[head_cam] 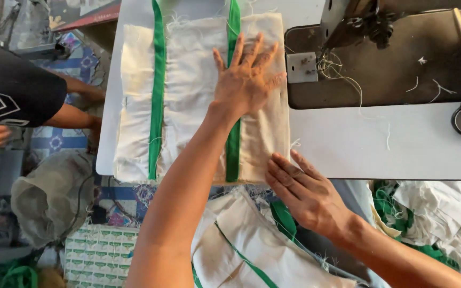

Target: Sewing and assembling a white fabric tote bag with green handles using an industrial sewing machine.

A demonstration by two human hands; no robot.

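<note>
Left hand (246, 80): fingers spread wide, flat on cream cloth stack (198, 90), upper centre.
Right hand (305, 192): fingers straight, close together, touching stack's lower right corner.
Green stripes (157, 96): lengthwise.

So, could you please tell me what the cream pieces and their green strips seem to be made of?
The cream pieces under the left hand look like matte woven cloth, perhaps cotton: edges fray into loose threads. The green strips look like smoother woven tape, slightly shiny.
</note>
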